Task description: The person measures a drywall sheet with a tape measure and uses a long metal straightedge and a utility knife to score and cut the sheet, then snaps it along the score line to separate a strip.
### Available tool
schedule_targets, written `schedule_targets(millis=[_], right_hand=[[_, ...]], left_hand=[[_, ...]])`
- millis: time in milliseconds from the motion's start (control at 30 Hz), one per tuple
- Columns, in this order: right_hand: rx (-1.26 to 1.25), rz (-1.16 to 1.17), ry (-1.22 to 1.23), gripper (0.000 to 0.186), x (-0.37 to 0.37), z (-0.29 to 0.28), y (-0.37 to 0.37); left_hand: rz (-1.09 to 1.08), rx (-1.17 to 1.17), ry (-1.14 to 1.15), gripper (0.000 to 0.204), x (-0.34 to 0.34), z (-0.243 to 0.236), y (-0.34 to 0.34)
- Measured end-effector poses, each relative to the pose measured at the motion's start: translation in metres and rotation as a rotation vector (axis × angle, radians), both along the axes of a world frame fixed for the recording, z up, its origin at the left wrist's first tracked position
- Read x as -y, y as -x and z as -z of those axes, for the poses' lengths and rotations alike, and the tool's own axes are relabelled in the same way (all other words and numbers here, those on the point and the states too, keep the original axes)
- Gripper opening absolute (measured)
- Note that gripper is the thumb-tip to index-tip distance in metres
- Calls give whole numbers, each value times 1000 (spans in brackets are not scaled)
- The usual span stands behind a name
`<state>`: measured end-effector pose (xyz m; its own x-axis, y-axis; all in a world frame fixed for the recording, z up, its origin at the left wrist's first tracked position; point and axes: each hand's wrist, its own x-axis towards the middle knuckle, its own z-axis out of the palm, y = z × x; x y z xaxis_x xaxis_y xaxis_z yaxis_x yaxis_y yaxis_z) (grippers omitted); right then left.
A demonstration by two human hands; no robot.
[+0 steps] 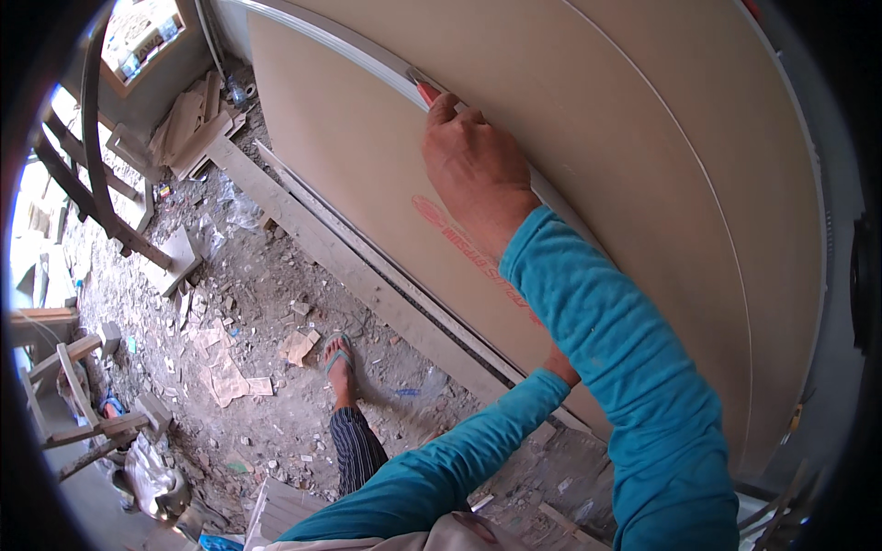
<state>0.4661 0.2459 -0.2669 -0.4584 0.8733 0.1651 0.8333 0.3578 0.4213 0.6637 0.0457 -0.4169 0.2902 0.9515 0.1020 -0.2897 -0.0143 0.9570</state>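
Note:
My right hand (473, 165) is closed around a red-handled utility knife (427, 93), its tip against a large brown gypsum board (340, 138). A long, pale metal straightedge (363, 62) lies across the board and passes beneath my right hand. Red printing marks the board below my right wrist. My left hand (561, 364) is at the board's lower part, mostly covered by my right forearm, so its fingers are hidden. Both arms wear blue-green sleeves.
A long grey plank (349, 275) runs along the board's lower edge. Rubble and scraps cover the floor (266, 303), where my sandalled foot (340, 358) stands. A wooden frame (101, 184) and broken board pieces (193, 129) are at the far left.

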Motion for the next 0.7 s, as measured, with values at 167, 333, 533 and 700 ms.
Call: schedule_targets(millis=[167,333,533,700], right_hand=[[-75,6,-33,49,42,-15,-31],[-65,41,-1,48,61,-8,-62],[23,75,-19,45,86,-11,-91],[-34,66,-18,44,106,-22,-103]], left_hand=[[91,1,119,65,-12,-32,30],[173,-7,209,67,-21,-53,47],[258,-38,272,69,-24,-67,55],[315,-61,310,70,-28,-76,59]])
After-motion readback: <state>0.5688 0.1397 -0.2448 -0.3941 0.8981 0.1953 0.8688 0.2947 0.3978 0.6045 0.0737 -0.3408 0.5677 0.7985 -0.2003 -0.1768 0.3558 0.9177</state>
